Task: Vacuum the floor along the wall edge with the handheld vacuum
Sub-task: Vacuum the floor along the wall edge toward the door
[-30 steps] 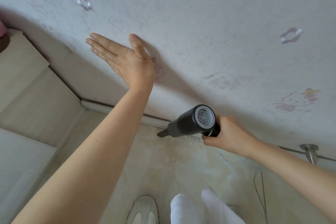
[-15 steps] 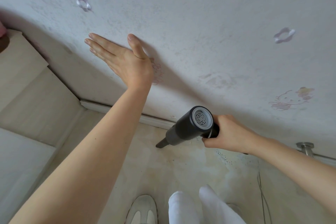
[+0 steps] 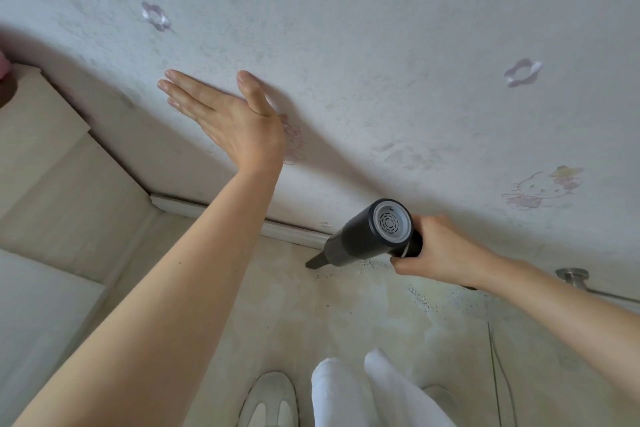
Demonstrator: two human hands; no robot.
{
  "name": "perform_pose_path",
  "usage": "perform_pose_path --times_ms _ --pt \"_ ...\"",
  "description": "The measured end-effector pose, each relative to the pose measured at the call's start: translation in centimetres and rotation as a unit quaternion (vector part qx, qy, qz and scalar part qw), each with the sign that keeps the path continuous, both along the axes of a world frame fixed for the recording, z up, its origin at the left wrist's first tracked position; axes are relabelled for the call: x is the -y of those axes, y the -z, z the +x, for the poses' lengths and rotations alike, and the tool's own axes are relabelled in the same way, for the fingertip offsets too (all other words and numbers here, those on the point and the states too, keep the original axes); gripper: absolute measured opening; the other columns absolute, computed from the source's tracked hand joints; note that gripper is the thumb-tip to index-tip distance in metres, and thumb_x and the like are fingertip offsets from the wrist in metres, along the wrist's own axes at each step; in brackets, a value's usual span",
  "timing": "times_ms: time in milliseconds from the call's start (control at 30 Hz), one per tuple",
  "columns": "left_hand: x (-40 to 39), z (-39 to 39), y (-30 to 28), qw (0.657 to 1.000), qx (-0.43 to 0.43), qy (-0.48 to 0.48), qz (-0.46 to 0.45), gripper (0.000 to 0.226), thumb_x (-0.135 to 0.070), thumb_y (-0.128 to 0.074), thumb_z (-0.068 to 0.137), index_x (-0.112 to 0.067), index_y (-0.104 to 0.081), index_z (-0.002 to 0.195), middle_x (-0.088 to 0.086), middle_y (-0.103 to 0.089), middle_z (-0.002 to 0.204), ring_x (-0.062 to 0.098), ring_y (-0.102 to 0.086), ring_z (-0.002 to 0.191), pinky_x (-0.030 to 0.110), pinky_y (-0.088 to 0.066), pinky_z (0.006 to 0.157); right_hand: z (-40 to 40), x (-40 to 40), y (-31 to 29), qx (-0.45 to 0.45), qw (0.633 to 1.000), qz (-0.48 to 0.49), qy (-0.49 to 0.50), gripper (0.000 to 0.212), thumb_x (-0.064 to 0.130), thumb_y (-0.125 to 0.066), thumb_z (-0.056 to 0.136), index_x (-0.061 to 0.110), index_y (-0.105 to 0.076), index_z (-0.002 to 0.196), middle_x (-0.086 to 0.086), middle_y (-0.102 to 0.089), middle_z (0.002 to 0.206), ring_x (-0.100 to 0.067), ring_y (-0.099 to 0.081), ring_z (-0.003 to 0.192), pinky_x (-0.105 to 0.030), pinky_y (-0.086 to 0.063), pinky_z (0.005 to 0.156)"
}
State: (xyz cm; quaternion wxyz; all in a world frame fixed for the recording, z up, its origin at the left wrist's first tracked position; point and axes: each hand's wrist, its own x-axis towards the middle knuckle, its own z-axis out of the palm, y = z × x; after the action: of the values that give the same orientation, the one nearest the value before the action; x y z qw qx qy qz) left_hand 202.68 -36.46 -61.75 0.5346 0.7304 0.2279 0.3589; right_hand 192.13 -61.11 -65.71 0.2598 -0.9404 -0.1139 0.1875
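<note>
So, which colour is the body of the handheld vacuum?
Black, with a pale grey rear cap: handheld vacuum, head view.

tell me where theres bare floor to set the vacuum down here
Most bare floor lies between the left forearm, the baseboard and the shoe. A smaller patch lies right of the legs, crossed by a thin cord. Crowded: the wall edge under the vacuum and right hand, strewn with crumbs, and near the doorstop.

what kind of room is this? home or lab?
Most likely a home, perhaps a child's room: the pale wall carries faded cartoon cat stickers and flower decals, a white skirting board runs along its foot, and a metal door stop sits on the worn beige floor.
</note>
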Motion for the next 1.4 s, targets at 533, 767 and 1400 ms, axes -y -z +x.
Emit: perform_pose_path --times_ms 533,767,1400 --pt "-0.6 -1.4 -0.2 0.997 -0.063 0.035 0.024 0.082 -0.045 -0.032 0.100 0.001 0.008 0.154 0.020 0.014 0.162 0.030 0.009 0.151 0.035 0.003 0.122 1.4 -0.2 -1.8 -0.028 0.997 -0.039 -0.053 0.018 0.026 -0.072 0.068 0.028 -0.054 0.073 0.009 -0.061 0.066 -0.011 -0.059 0.064 -0.027 -0.048 0.060" --pt "0.2 -1.2 -4.3 0.985 -0.142 0.020 -0.095 0.074 -0.046 -0.025 0.105 -0.007 0.012 0.156 0.006 0.016 0.164 0.017 0.004 0.152 0.035 -0.001 0.121 0.6 -0.4 -3.3 -0.027 0.991 -0.083 -0.104 0.023 0.026 -0.064 0.069 0.032 -0.043 0.070 0.007 -0.055 0.061 -0.007 -0.047 0.054 -0.023 -0.038 0.053" --pt "3.4 0.3 -6.4 0.962 -0.075 -0.078 -0.251 0.067 -0.049 -0.024 0.105 -0.018 0.003 0.158 -0.004 0.005 0.166 0.016 0.004 0.152 0.036 0.000 0.120 -1.6 1.9 -3.5 -0.061 0.995 -0.079 -0.026 0.021 0.028 -0.063 0.072 0.019 -0.049 0.086 0.008 -0.052 0.064 -0.011 -0.046 0.055 -0.024 -0.036 0.053"
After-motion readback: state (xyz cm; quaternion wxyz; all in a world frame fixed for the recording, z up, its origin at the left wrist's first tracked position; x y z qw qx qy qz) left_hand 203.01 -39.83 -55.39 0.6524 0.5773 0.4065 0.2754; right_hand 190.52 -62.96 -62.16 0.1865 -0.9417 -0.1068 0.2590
